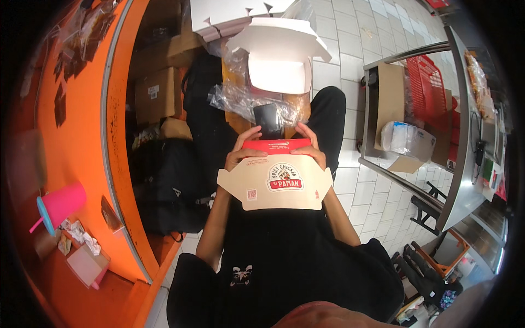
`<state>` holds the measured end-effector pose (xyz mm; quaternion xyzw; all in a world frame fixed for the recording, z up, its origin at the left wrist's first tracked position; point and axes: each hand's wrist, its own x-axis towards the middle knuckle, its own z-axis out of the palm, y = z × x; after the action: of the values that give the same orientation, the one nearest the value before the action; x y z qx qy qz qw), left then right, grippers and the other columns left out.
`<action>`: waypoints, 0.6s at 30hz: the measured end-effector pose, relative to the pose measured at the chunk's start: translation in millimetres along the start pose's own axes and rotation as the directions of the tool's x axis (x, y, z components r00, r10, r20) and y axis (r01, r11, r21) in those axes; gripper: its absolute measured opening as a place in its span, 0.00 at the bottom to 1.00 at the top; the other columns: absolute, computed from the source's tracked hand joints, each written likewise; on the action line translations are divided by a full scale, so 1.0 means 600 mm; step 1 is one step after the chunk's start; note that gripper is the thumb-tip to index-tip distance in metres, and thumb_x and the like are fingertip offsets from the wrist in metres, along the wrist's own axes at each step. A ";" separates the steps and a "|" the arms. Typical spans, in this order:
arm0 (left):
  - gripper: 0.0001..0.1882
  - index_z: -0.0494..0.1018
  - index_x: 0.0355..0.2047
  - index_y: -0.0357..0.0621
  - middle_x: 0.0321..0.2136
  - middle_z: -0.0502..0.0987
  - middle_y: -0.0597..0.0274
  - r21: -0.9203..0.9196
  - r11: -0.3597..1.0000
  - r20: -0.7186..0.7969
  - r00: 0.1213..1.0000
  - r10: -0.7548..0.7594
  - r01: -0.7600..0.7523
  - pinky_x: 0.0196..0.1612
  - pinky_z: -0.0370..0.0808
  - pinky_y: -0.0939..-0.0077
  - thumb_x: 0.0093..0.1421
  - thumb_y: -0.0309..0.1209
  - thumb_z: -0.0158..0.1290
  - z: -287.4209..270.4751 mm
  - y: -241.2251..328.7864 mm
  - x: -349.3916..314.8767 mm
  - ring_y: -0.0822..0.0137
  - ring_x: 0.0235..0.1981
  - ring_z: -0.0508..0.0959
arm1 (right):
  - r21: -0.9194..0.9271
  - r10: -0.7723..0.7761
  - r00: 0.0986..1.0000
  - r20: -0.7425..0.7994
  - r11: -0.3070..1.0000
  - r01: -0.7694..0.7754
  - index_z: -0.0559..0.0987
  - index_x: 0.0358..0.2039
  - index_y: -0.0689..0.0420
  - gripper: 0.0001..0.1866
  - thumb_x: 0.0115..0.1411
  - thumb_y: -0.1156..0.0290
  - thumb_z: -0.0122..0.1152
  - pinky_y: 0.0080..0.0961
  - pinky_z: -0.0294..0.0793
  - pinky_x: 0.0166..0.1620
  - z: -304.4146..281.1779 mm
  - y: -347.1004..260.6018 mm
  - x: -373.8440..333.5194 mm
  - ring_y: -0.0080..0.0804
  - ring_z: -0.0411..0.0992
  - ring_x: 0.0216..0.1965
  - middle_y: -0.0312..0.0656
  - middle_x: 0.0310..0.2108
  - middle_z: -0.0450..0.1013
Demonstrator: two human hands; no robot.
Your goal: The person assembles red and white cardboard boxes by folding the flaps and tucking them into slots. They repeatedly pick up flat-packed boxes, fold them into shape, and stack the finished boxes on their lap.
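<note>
Nearest the torso, the cream-and-red carton (276, 177) is held above the lap, its long axis running left to right. The left hand (240, 156) pinches its left end and the right hand (315, 152) its right end, neither clearly nearer; the broad cream panel points toward the body, the red strip away. The palms and the carton's underside are hidden. Beyond, a dark phone (267, 116), perhaps lying on clear film (232, 98), sits before an open white box (280, 74).
</note>
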<state>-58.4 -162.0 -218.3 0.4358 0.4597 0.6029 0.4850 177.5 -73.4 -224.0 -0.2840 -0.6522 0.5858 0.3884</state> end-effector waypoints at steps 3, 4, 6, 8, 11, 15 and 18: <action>0.09 0.87 0.36 0.52 0.65 0.66 0.48 0.061 0.997 0.052 0.997 0.049 -0.052 0.67 0.66 0.57 0.52 0.31 0.66 0.000 0.015 -0.008 0.51 0.63 0.70 | 0.009 0.038 0.997 0.068 0.999 -0.038 0.88 0.35 0.53 0.12 0.50 0.63 0.75 0.48 0.58 0.68 -0.006 -0.013 0.007 0.55 0.60 0.69 0.55 0.70 0.58; 0.09 0.87 0.34 0.52 0.64 0.67 0.48 0.066 0.997 0.049 0.998 0.042 -0.045 0.66 0.66 0.57 0.51 0.31 0.67 -0.001 0.013 -0.008 0.50 0.63 0.71 | 0.004 0.040 0.994 0.103 0.999 -0.040 0.88 0.34 0.52 0.12 0.49 0.63 0.75 0.48 0.59 0.68 -0.010 -0.017 0.015 0.55 0.60 0.69 0.56 0.70 0.58; 0.08 0.87 0.32 0.52 0.63 0.68 0.46 0.077 0.997 0.043 0.999 0.030 -0.033 0.65 0.67 0.56 0.50 0.32 0.68 -0.002 0.010 -0.011 0.49 0.62 0.72 | 0.075 0.005 0.988 0.152 0.997 -0.016 0.88 0.30 0.52 0.10 0.47 0.64 0.77 0.47 0.60 0.67 -0.019 -0.011 0.018 0.54 0.61 0.68 0.56 0.70 0.59; 0.12 0.86 0.37 0.49 0.62 0.70 0.48 0.093 0.992 0.034 0.996 0.079 -0.081 0.63 0.69 0.59 0.51 0.33 0.69 -0.013 -0.014 -0.011 0.52 0.60 0.74 | 0.092 0.017 0.994 0.105 0.995 -0.027 0.88 0.31 0.55 0.11 0.49 0.65 0.76 0.43 0.63 0.65 -0.017 -0.007 0.022 0.49 0.67 0.64 0.56 0.65 0.66; 0.26 0.72 0.56 0.34 0.55 0.75 0.58 -0.170 0.969 -0.324 0.918 -0.228 0.181 0.57 0.71 0.71 0.64 0.37 0.63 0.016 -0.012 -0.016 0.67 0.53 0.76 | 0.249 0.622 0.745 -0.241 0.781 -0.572 0.83 0.47 0.62 0.20 0.61 0.61 0.71 0.32 0.68 0.61 0.010 -0.021 -0.004 0.34 0.72 0.57 0.48 0.55 0.76; 0.24 0.72 0.56 0.35 0.53 0.76 0.61 -0.290 0.881 -0.308 0.835 -0.455 0.373 0.58 0.70 0.70 0.63 0.34 0.63 0.003 -0.018 -0.015 0.68 0.53 0.75 | 0.072 0.605 0.739 -0.296 0.786 -0.614 0.78 0.54 0.65 0.25 0.69 0.56 0.62 0.28 0.69 0.57 0.017 -0.019 0.019 0.28 0.71 0.53 0.42 0.51 0.77; 0.23 0.73 0.56 0.36 0.57 0.74 0.59 -0.401 0.865 -0.222 0.884 -0.411 0.301 0.63 0.66 0.66 0.62 0.31 0.62 -0.015 -0.030 -0.027 0.65 0.59 0.72 | 0.028 0.506 0.848 -0.158 0.861 -0.508 0.75 0.57 0.63 0.25 0.69 0.57 0.61 0.30 0.66 0.61 -0.005 -0.009 0.021 0.34 0.70 0.58 0.47 0.56 0.74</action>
<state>-61.2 -177.4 -239.1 0.1507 0.4846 0.6336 0.5839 173.6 -62.3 -216.5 -0.4949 -0.5253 0.6377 0.2692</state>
